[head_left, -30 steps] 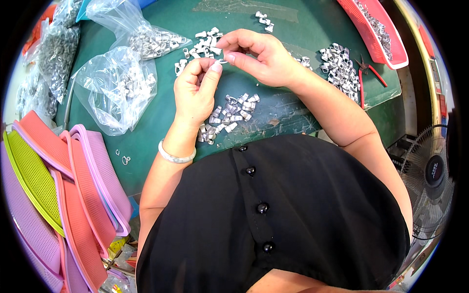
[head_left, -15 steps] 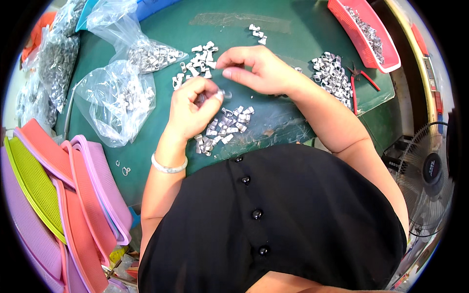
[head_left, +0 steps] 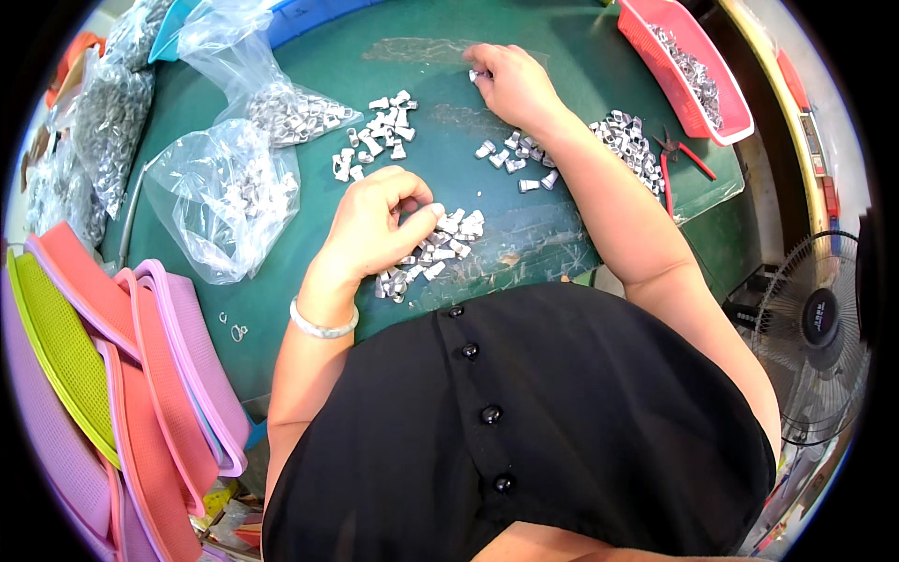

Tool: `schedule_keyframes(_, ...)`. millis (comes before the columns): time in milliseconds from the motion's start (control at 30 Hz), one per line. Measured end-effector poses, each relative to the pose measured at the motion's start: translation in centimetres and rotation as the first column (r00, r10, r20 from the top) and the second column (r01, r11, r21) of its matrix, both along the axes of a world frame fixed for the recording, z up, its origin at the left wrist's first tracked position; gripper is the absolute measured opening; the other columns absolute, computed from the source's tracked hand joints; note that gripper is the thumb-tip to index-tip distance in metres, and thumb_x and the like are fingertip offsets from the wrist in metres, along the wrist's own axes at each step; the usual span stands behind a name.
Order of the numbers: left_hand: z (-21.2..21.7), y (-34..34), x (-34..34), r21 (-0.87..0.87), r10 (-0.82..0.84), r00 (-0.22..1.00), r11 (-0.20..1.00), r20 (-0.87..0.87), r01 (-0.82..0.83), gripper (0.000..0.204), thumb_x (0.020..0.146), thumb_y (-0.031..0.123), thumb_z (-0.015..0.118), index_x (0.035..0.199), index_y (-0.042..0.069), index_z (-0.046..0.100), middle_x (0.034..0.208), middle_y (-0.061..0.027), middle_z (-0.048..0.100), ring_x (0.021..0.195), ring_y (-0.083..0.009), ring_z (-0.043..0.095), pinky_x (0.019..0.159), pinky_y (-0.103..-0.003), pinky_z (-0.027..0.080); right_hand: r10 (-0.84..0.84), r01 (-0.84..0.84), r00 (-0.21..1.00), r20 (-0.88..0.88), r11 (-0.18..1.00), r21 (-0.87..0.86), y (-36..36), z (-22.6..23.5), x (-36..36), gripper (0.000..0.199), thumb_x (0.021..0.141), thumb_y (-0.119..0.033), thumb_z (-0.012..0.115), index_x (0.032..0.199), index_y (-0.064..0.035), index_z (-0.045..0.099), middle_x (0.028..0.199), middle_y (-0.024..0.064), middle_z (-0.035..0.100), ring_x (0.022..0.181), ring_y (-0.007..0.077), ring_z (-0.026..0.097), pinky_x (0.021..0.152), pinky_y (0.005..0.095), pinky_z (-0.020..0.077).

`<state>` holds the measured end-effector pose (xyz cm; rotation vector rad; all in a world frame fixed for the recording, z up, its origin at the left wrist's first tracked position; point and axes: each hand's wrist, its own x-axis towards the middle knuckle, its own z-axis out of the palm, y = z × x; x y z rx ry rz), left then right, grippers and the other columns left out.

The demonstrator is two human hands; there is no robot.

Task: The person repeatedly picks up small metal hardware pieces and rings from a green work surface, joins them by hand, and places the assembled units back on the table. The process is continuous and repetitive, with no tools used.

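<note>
My right hand (head_left: pixel 520 89) reaches to the far middle of the green table, fingers curled down, with a small silver metal piece (head_left: pixel 475 75) at the fingertips. Its palm hides what lies beneath. Closer to me, my left hand (head_left: pixel 379 220) is curled beside a pile of silver metal pieces (head_left: pixel 440 245), thumb and fingertips drawn together. Whether something sits in that pinch is hidden. Beyond the left hand lies another group of these pieces (head_left: pixel 384 131). More are scattered (head_left: pixel 515 159) beside my right forearm, and a larger heap (head_left: pixel 626 140) lies past it.
Red-handled pliers (head_left: pixel 688 161) lie right of the heap, below a pink basket (head_left: pixel 688 70) of metal parts. Clear plastic bags (head_left: pixel 225 197) of parts stand at left. Stacked colourful baskets (head_left: pixel 140 375) fill the lower left. A fan (head_left: pixel 819 318) stands at right.
My right hand has moved away from the left one, up and right to the far pieces. My left hand has lowered slightly toward the near pile; the shiny ring-like piece at its fingertips no longer shows.
</note>
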<state>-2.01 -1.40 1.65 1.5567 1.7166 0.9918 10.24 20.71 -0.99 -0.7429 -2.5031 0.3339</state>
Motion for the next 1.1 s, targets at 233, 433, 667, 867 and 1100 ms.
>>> schedule_keyframes(233,-0.6,0.1,0.2,0.114,0.123,0.992,0.986,-0.004,-0.121,0.007,0.076,0.008,0.065,0.076,0.001,0.062,0.067,-0.0013,0.055,0.056,-0.0075,0.046,0.051,-0.022,0.038,0.080,-0.101,0.992,-0.100,0.968,-0.229,-0.8,1.0,0.4,0.031,0.073,0.000,0.060,0.104,-0.0052,0.060,0.084,0.0038,0.060,0.081,0.0172,0.056,0.074,0.0302,0.0464)
schedule_keyframes(433,-1.2,0.3,0.5,0.209,0.219,0.966,0.947,0.138,-0.244,0.008,0.077,0.008,0.064,0.082,0.001,0.063,0.071,-0.0032,0.058,0.058,-0.0095,0.050,0.054,-0.023,0.041,0.135,-0.464,0.871,-0.473,0.543,-0.700,-2.7,2.6,0.4,0.030,0.077,0.003,0.062,0.106,-0.0034,0.060,0.088,0.0006,0.060,0.083,0.0073,0.056,0.075,0.0227,0.0471)
schedule_keyframes(667,-1.7,0.4,0.7,0.327,0.236,0.874,0.860,0.424,-0.391,0.008,0.079,0.006,0.065,0.085,0.001,0.062,0.073,0.0015,0.057,0.060,-0.0038,0.046,0.054,-0.019,0.039,0.187,-0.702,0.712,-0.677,0.171,-0.691,-6.5,3.3,0.1,0.030,0.078,0.004,0.061,0.108,-0.0013,0.058,0.093,0.0031,0.061,0.086,0.0089,0.057,0.079,0.0233,0.0484)
schedule_keyframes(867,-1.2,0.3,0.9,0.433,0.228,0.889,0.808,0.397,-0.400,0.010,0.075,0.001,0.068,0.081,0.002,0.061,0.070,0.0000,0.055,0.060,-0.0055,0.048,0.053,-0.020,0.039,0.203,-0.734,0.671,-0.713,0.043,-0.678,-7.6,2.7,-0.1,0.029,0.080,0.005,0.058,0.109,-0.0012,0.058,0.097,0.0047,0.061,0.090,0.0117,0.058,0.081,0.0258,0.0480)
schedule_keyframes(1100,-1.1,0.5,1.0,0.493,0.224,0.922,0.792,0.316,-0.361,0.011,0.073,-0.001,0.069,0.080,0.003,0.061,0.069,-0.0005,0.055,0.059,-0.0069,0.048,0.052,-0.021,0.039,0.256,-0.763,0.641,-0.723,0.112,-0.637,-7.7,2.3,0.1,0.031,0.083,0.007,0.054,0.112,0.0004,0.055,0.100,0.0060,0.060,0.093,0.0122,0.057,0.083,0.0266,0.0471)
